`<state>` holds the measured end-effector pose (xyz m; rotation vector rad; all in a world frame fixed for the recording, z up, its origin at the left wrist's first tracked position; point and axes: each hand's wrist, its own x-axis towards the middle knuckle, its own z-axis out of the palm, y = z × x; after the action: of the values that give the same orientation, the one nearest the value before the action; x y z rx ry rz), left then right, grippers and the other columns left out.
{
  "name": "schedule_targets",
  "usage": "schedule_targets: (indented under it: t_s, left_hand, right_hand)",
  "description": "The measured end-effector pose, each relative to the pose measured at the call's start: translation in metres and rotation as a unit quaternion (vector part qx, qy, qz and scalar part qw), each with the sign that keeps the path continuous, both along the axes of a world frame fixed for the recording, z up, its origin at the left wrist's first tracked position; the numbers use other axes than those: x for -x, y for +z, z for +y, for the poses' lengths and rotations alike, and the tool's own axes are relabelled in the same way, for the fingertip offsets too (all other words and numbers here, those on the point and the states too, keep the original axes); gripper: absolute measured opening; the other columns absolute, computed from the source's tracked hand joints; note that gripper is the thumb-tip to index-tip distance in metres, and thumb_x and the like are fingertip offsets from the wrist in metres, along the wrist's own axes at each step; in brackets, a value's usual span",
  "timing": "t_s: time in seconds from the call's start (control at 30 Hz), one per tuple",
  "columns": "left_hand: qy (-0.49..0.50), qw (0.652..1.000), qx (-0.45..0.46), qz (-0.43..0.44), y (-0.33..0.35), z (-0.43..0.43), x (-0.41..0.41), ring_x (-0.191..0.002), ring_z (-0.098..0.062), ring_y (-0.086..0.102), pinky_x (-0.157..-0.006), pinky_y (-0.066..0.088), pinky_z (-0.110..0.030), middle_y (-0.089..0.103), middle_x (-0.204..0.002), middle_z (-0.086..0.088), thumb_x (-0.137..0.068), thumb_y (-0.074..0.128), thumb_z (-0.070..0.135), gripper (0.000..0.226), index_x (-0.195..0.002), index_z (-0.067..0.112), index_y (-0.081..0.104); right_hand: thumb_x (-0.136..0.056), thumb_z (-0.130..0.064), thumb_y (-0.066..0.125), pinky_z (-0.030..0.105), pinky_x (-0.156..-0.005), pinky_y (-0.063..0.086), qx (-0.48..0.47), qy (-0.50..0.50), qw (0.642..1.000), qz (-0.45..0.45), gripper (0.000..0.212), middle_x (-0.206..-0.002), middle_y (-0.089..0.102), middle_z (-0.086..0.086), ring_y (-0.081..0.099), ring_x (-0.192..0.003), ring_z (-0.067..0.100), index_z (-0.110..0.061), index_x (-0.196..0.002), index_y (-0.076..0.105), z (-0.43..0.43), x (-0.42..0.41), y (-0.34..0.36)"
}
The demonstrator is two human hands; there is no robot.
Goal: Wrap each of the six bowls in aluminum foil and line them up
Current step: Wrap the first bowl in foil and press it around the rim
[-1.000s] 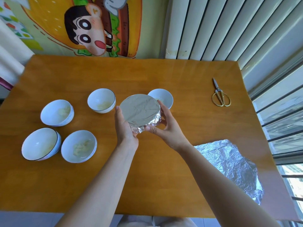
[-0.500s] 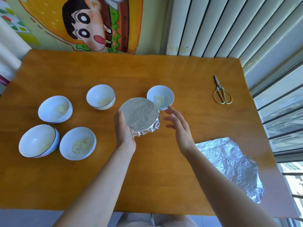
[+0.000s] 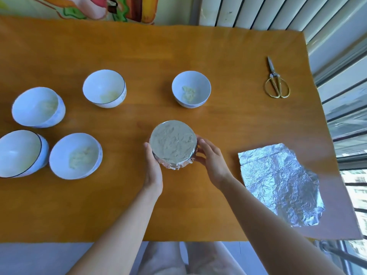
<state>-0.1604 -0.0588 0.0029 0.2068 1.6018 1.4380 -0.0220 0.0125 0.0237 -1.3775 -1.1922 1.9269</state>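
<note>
A foil-covered bowl [image 3: 173, 144] sits at the table's middle, its top sealed flat with crinkled foil tucked under the rim. My left hand [image 3: 153, 167] cups its left side and my right hand [image 3: 211, 160] presses its right side. Several uncovered white bowls with bits of pale food stand apart: one behind the covered bowl [image 3: 191, 89], one at mid-left [image 3: 104, 91], and three clustered at the far left [image 3: 38, 107], [image 3: 21, 153], [image 3: 75, 155]. A loose crumpled foil sheet [image 3: 278, 181] lies flat to the right.
Gold-handled scissors [image 3: 276, 80] lie at the far right of the orange-brown table [image 3: 228, 36]. A wall with a cartoon picture and vertical blinds stand behind it, with a window to the right. My knees show below the table's near edge.
The covered bowl has come down toward me from in front of the far bowl. My right hand, off the bowl half a second ago, is back on its right side. The view has tilted downward.
</note>
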Motion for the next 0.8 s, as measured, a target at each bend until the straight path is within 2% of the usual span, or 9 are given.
schedule_targets:
  t_s: [0.17, 0.27, 0.33, 0.43, 0.5, 0.57, 0.63, 0.7, 0.8]
  left_hand:
    - [-0.031, 0.998, 0.019, 0.056, -0.019, -0.011, -0.006, -0.129, -0.007, 0.051, -0.096, 0.047, -0.015, 0.054, -0.141, 0.001, -0.081, 0.028, 0.078, 0.079, -0.139, 0.028, 0.048]
    - [-0.068, 0.992, 0.021, 0.101, -0.03, -0.017, -0.005, -0.135, -0.003, 0.042, -0.112, 0.037, -0.025, 0.05, -0.143, 0.006, -0.077, 0.029, 0.089, 0.092, -0.142, 0.026, 0.046]
    - [-0.108, 0.983, 0.02, 0.149, -0.028, -0.023, -0.004, -0.132, 0.008, 0.033, -0.113, 0.027, -0.018, 0.041, -0.141, 0.012, -0.072, 0.029, 0.093, 0.094, -0.142, 0.031, 0.038]
    - [-0.203, 0.946, 0.046, 0.247, -0.028, -0.033, 0.004, -0.136, -0.007, 0.02, -0.118, 0.021, -0.034, 0.031, -0.143, 0.008, -0.062, 0.045, 0.093, 0.112, -0.15, 0.025, 0.027]
    - [-0.25, 0.918, 0.05, 0.305, -0.03, -0.038, 0.01, -0.138, -0.007, 0.016, -0.117, 0.018, -0.035, 0.027, -0.147, 0.006, -0.05, 0.057, 0.093, 0.131, -0.153, 0.02, 0.021]
    - [-0.263, 0.894, 0.067, 0.357, -0.031, -0.037, 0.014, -0.14, -0.01, 0.015, -0.116, 0.014, -0.034, 0.026, -0.148, 0.009, -0.043, 0.057, 0.095, 0.138, -0.153, 0.019, 0.021]
    - [-0.258, 0.884, 0.075, 0.384, -0.032, -0.034, 0.016, -0.139, -0.012, 0.017, -0.113, 0.014, -0.031, 0.029, -0.144, 0.013, -0.043, 0.05, 0.1, 0.137, -0.151, 0.019, 0.027]
    - [-0.258, 0.876, 0.077, 0.399, -0.035, -0.032, 0.018, -0.139, -0.015, 0.019, -0.111, 0.014, -0.031, 0.034, -0.145, 0.008, -0.046, 0.047, 0.101, 0.134, -0.149, 0.017, 0.031]
    - [-0.255, 0.87, 0.078, 0.415, -0.04, -0.033, 0.018, -0.138, -0.015, 0.02, -0.11, 0.017, -0.036, 0.039, -0.143, 0.003, -0.05, 0.046, 0.1, 0.129, -0.145, 0.013, 0.035]
  right_hand:
    - [-0.105, -0.018, 0.036, 0.021, -0.075, 0.052, 0.005, 0.002, 1.0, -0.007, 0.037, -0.117, 0.067, 0.005, 0.06, -0.1, 0.013, -0.017, -0.132, 0.06, -0.002, -0.011, -0.016]
    - [-0.094, -0.02, 0.039, 0.022, -0.077, 0.052, 0.002, 0.015, 1.0, 0.008, 0.043, -0.118, 0.069, 0.002, 0.061, -0.099, 0.012, -0.02, -0.131, 0.062, -0.003, -0.015, -0.02]
    - [-0.083, -0.02, 0.039, 0.024, -0.082, 0.053, -0.004, 0.038, 0.999, 0.014, 0.054, -0.12, 0.069, 0.001, 0.063, -0.101, 0.012, -0.019, -0.133, 0.06, -0.002, -0.018, -0.02]
    - [-0.076, -0.021, 0.053, 0.03, -0.094, 0.052, -0.036, 0.107, 0.994, 0.004, 0.068, -0.129, 0.064, 0.009, 0.062, -0.111, 0.016, -0.016, -0.143, 0.047, 0.002, -0.025, -0.023]
    - [-0.073, -0.026, 0.07, 0.03, -0.097, 0.051, -0.057, 0.158, 0.986, -0.016, 0.089, -0.139, 0.055, 0.005, 0.057, -0.12, 0.014, -0.017, -0.152, 0.031, 0.004, -0.032, -0.027]
    - [-0.073, -0.019, 0.083, 0.025, -0.096, 0.049, -0.089, 0.205, 0.974, -0.043, 0.102, -0.144, 0.047, 0.0, 0.055, -0.119, 0.011, -0.018, -0.155, 0.022, 0.007, -0.035, -0.032]
    - [-0.072, -0.013, 0.087, 0.024, -0.094, 0.051, -0.146, 0.222, 0.961, -0.077, 0.101, -0.14, 0.048, -0.001, 0.058, -0.112, 0.012, -0.019, -0.154, 0.027, 0.01, -0.035, -0.036]
    - [-0.072, -0.016, 0.088, 0.026, -0.092, 0.053, -0.2, 0.215, 0.952, -0.09, 0.094, -0.129, 0.053, 0.0, 0.061, -0.104, 0.014, -0.02, -0.15, 0.036, 0.011, -0.033, -0.039]
    - [-0.072, -0.019, 0.088, 0.025, -0.091, 0.052, -0.225, 0.211, 0.947, -0.093, 0.091, -0.124, 0.053, 0.0, 0.061, -0.103, 0.012, -0.018, -0.148, 0.039, 0.01, -0.031, -0.043]
